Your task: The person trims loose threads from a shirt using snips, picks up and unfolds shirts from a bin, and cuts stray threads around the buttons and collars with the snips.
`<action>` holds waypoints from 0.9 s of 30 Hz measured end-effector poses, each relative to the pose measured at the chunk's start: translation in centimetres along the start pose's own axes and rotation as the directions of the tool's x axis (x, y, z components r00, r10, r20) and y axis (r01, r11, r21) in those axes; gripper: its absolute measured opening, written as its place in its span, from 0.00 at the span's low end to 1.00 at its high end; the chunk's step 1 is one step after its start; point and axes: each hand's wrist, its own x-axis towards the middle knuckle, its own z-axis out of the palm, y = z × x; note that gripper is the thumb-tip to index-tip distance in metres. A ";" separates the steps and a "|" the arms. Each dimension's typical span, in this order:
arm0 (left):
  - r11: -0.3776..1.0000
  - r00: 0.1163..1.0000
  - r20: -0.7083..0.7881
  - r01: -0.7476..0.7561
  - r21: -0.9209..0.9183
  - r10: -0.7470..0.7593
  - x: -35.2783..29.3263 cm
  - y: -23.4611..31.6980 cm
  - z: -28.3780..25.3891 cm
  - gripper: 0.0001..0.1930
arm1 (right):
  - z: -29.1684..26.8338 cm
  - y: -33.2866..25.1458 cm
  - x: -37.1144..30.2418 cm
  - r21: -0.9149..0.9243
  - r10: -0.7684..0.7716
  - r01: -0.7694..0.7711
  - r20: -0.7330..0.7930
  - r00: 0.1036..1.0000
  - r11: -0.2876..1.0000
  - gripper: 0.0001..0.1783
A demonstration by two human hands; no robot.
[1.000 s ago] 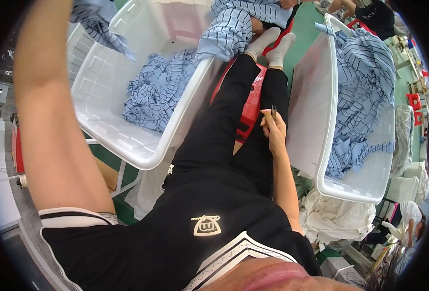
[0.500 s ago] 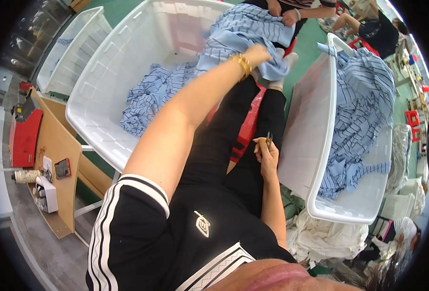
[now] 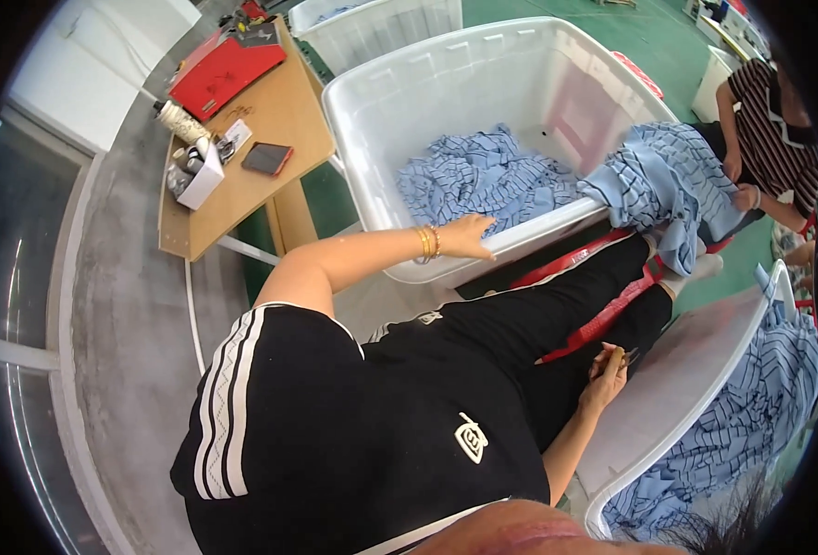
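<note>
The left hand [image 3: 469,237], fingers spread, is at the near rim of the large white plastic tub [image 3: 409,111], beside a crumpled heap of blue dark-striped fabric [image 3: 483,180] inside it; whether the fingertips touch that cloth cannot be told. On the tub's near side, toward its right end, the right hand [image 3: 603,375] pinches a small two-pronged metal tool [image 3: 633,355], next to a second white tub [image 3: 686,398] holding similar fabric. Another blue striped piece [image 3: 658,176] drapes over the first tub's right rim toward a co-worker's hands [image 3: 747,197], and a wooden table [image 3: 293,104] stands off its left end.
</note>
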 end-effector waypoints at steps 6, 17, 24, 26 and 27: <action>0.993 0.993 -0.091 0.069 -0.095 -0.077 -4.0 -0.9 3.8 0.30 | 0.2 -0.3 -0.2 -0.010 0.090 -0.093 -0.173 0.981 0.996 0.15; 0.979 0.956 -0.261 0.170 0.113 -0.136 -3.8 -0.4 5.2 0.25 | 0.5 -0.2 -0.2 0.024 0.017 -0.014 -0.104 0.994 1.000 0.18; 0.981 0.936 -0.348 0.110 0.160 -0.048 -4.1 -0.4 5.6 0.21 | 0.8 -0.4 -0.3 -0.009 -0.020 0.019 -0.077 0.997 1.000 0.20; 0.981 0.935 -0.352 0.109 0.159 -0.047 -3.9 -0.8 5.8 0.21 | 0.7 -0.4 -0.4 -0.016 -0.044 0.043 -0.078 0.996 0.999 0.20; 0.981 0.934 -0.355 0.098 0.165 -0.033 -3.9 -0.7 5.8 0.21 | 0.7 -0.3 -0.3 -0.019 -0.040 0.038 -0.073 0.997 0.999 0.20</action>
